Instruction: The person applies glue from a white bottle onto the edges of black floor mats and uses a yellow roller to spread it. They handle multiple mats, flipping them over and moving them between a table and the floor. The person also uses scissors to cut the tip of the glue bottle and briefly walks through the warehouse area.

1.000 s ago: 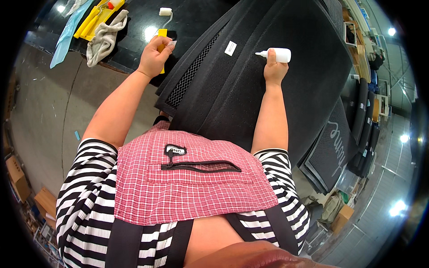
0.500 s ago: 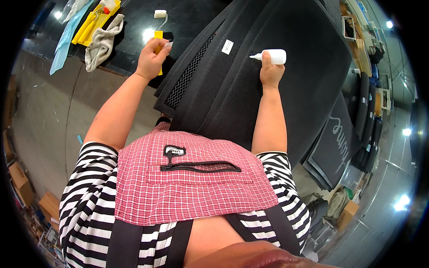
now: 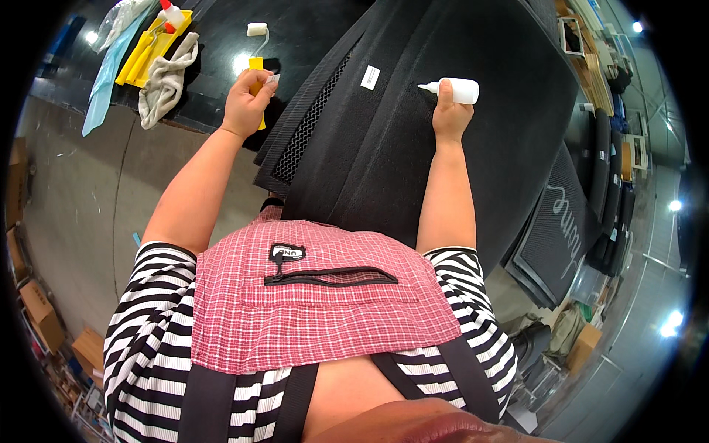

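Note:
My left hand (image 3: 246, 102) is closed around the yellow handle of a small paint roller (image 3: 257, 30), whose white roller head points away from me. A small white label (image 3: 273, 79) is also pinched between its thumb and finger. My right hand (image 3: 451, 118) grips a white squeeze bottle (image 3: 464, 91) lying nearly sideways, its thin nozzle pointing left over a black rubber mat (image 3: 509, 140). Another white label (image 3: 370, 77) lies flat on the mat, left of the nozzle. More mats (image 3: 299, 148) with a patterned border show beneath at the left.
On the black table (image 3: 214, 22), at the far left, are a yellow paint tray (image 3: 153, 55), a red-and-white bottle (image 3: 173, 15), a grey cloth glove (image 3: 166, 83) and a blue plastic strip (image 3: 111, 81). Lettered mats (image 3: 550, 229) are stacked at the right. Cardboard boxes (image 3: 40, 314) stand lower left.
The view has shifted slightly. Both hands keep their hold, and the bottle's nozzle stays over the mat, a touch farther right. The label on the mat stays put.

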Tool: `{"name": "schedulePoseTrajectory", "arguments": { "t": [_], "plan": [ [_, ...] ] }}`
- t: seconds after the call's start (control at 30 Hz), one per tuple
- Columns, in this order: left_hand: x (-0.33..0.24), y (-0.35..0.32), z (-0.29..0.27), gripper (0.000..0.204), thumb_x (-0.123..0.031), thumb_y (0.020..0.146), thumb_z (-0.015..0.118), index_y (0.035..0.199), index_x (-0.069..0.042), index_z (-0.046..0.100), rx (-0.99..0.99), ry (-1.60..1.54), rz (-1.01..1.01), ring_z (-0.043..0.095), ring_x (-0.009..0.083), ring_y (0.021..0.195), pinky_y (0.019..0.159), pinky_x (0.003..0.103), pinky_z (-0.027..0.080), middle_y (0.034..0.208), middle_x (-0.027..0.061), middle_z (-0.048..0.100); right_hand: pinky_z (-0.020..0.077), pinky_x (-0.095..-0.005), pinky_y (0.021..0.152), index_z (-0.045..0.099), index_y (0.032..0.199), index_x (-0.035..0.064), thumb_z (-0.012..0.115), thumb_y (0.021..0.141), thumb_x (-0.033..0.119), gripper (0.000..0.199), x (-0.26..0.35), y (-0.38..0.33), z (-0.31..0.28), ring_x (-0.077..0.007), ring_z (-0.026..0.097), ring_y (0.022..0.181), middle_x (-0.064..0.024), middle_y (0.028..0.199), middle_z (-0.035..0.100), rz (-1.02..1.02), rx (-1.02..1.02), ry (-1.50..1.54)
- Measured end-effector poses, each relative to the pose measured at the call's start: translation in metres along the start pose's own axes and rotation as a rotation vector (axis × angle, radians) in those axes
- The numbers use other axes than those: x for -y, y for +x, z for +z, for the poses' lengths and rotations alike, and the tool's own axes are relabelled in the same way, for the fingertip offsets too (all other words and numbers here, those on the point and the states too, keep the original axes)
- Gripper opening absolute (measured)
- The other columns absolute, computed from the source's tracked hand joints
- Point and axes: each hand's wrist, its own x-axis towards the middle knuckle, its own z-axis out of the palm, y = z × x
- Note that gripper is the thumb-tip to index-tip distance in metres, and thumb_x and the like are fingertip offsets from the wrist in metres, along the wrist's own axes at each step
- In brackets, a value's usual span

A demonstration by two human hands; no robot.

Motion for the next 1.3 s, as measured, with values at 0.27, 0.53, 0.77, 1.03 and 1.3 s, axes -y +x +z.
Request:
{"name": "schedulePoseTrajectory", "arguments": {
  "t": [0.27, 0.53, 0.77, 1.03, 1.3],
  "plan": [
    [-0.002, -0.002, 0.001, 0.011, -0.013, 0.094, 0.067, 0.094, -0.003, 0.063, 0.002, -0.038, -0.051, 0.058, 0.0126, 0.073, 0.070, 0.028, 0.047, 0.099, 0.0052, 0.059, 0.0551, -0.0378, 0.080, 0.074, 0.093, 0.0044, 0.065, 0.095, 0.037, 0.034, -0.006, 0.002, 0.000, -0.0288, 0.074, 0.087, -0.0112, 0.091, 0.076, -0.071, -0.004, -0.104],
    [0.008, -0.001, -0.003, 0.010, -0.014, 0.097, 0.066, 0.097, -0.005, 0.062, 0.041, 0.013, -0.036, 0.059, 0.0088, 0.084, 0.071, 0.023, 0.050, 0.113, 0.0038, 0.063, 0.0552, -0.0392, 0.079, 0.074, 0.093, 0.0050, 0.065, 0.094, 0.038, 0.035, -0.011, 0.003, -0.001, -0.0325, 0.073, 0.086, -0.0128, 0.089, 0.076, -0.103, 0.016, -0.139],
    [0.005, 0.000, 0.000, 0.012, -0.014, 0.094, 0.067, 0.094, -0.003, 0.063, 0.006, -0.015, -0.015, 0.059, 0.0142, 0.076, 0.073, 0.028, 0.047, 0.099, 0.0069, 0.061, 0.0548, -0.0398, 0.078, 0.073, 0.093, 0.0038, 0.067, 0.091, 0.037, 0.034, -0.012, -0.004, -0.008, -0.0337, 0.072, 0.087, -0.0143, 0.090, 0.075, -0.032, 0.087, -0.120],
    [0.011, 0.000, -0.002, 0.012, -0.014, 0.095, 0.068, 0.095, -0.003, 0.063, 0.008, 0.006, 0.013, 0.059, 0.0146, 0.078, 0.074, 0.028, 0.047, 0.100, 0.0074, 0.062, 0.0547, -0.0391, 0.078, 0.072, 0.093, 0.0033, 0.067, 0.090, 0.037, 0.034, 0.009, -0.016, -0.012, -0.0324, 0.072, 0.086, -0.0142, 0.088, 0.074, -0.053, 0.126, -0.095],
    [0.007, -0.001, -0.001, 0.011, -0.013, 0.094, 0.068, 0.095, -0.003, 0.063, 0.009, -0.035, -0.026, 0.060, 0.0141, 0.080, 0.076, 0.028, 0.048, 0.101, 0.0068, 0.062, 0.0542, -0.0380, 0.080, 0.073, 0.093, 0.0019, 0.068, 0.090, 0.038, 0.036, 0.013, -0.013, -0.009, -0.0288, 0.073, 0.088, -0.0129, 0.091, 0.076, 0.019, 0.092, 0.019]
  ]
}}
